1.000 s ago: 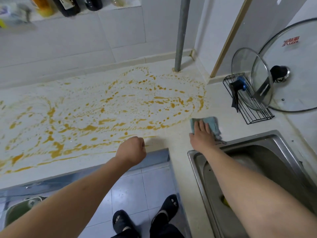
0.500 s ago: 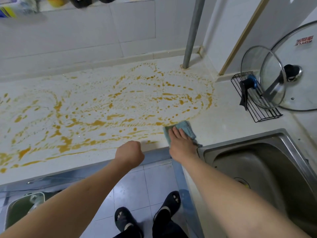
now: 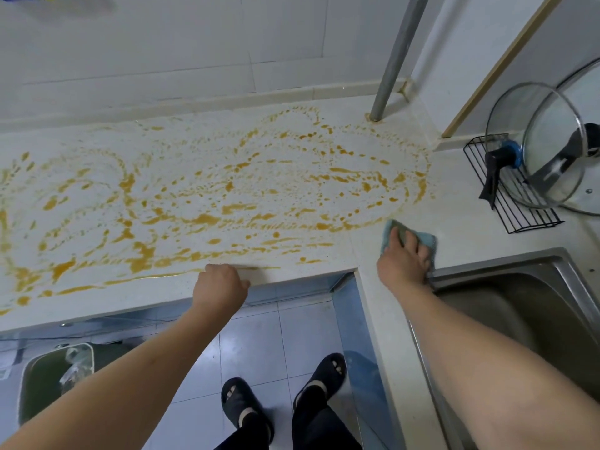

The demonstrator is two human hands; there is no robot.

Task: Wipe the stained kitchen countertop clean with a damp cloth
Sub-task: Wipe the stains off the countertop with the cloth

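The pale countertop (image 3: pixel 454 241) bears orange stains (image 3: pixel 207 219), a blue cloth (image 3: pixel 425 238), and a black wire rack (image 3: pixel 516 203) holding glass lids (image 3: pixel 548 147).

Open white stone table (image 3: pixel 454 228) lay between the orange stain (image 3: pixel 227 196) and black wire rack (image 3: pixel 506 203) of glass lids; a grey metal pole (image 3: pixel 394 56) blocked the back corner, the steel sink (image 3: pixel 552 264) the near right.

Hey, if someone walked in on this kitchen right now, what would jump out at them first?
The orange-yellow stains swirled across most of the white countertop, from its left edge nearly to the wire rack, catch the eye first. Next, the right hand pressing a blue cloth on the counter just right of the mess, beside the steel sink. Two glass pot lids stand in the black wire rack at right.
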